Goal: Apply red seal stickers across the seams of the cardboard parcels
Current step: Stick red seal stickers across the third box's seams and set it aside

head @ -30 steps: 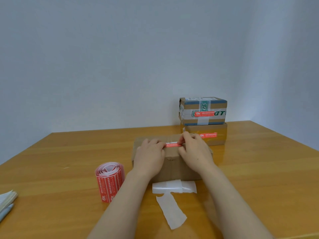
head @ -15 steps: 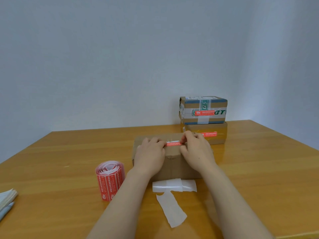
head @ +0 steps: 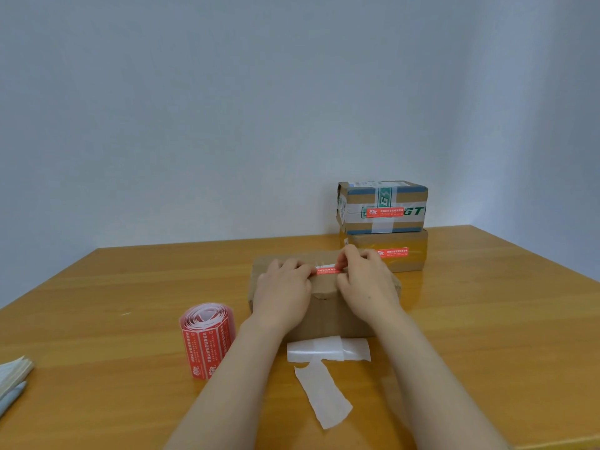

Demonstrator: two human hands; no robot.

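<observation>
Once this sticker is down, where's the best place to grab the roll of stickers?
Probably round its red outer wall, halfway up, coming from its right with your left hand. The roll of stickers stands upright on end, left of the box, and its coil looks loose at the top, so pinching the top edge may unwind it.
</observation>
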